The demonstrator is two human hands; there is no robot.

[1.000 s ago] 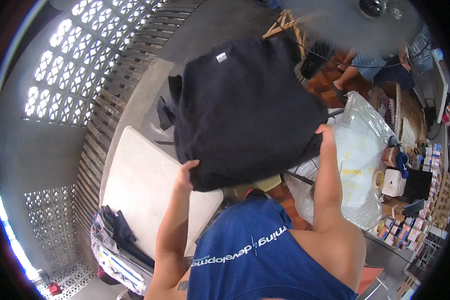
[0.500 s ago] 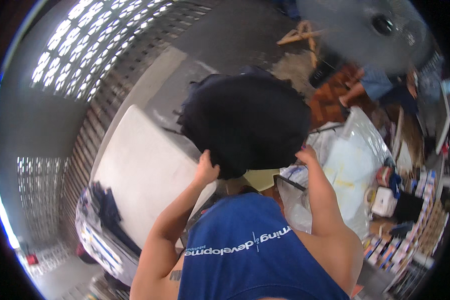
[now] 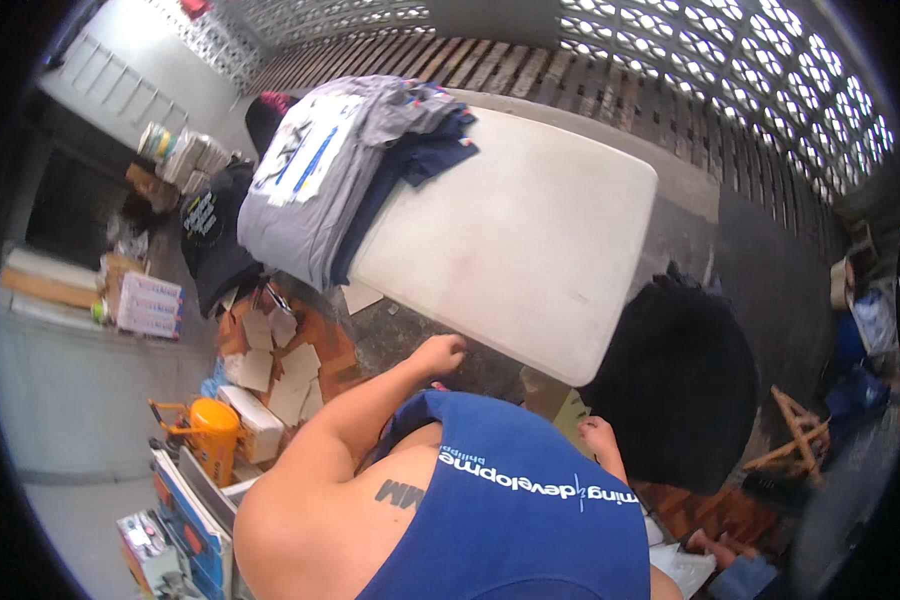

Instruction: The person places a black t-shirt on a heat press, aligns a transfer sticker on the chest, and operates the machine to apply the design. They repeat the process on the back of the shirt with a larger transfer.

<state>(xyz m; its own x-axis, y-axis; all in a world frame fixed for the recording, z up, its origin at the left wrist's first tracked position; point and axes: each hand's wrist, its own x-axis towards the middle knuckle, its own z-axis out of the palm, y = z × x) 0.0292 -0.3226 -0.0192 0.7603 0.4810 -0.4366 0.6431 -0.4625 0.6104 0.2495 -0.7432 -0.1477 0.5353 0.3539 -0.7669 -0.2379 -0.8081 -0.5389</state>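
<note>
My left hand (image 3: 446, 353) is curled closed, with nothing visible in it, below the near edge of the white tabletop (image 3: 530, 230). My right hand (image 3: 594, 433) has bent fingers beside a pale yellow surface (image 3: 560, 410); what they hold, if anything, is unclear. Just right of it lies the dark black garment pile (image 3: 675, 385). At the tabletop's left end sits a stack of grey printed shirts (image 3: 285, 220) over navy ones (image 3: 390, 200).
Black printed garments (image 3: 212, 225) hang left of the stack. Cardboard pieces (image 3: 290, 385), an orange drum (image 3: 213, 420) and boxes (image 3: 145, 305) crowd the left. A folded wooden stand (image 3: 795, 435) is at right. Another person's bare foot (image 3: 710, 545) shows at bottom right.
I have turned left, bringing the white table ahead. The black garment that both hands held up is now at the right, and my left hand has come away from it.
</note>
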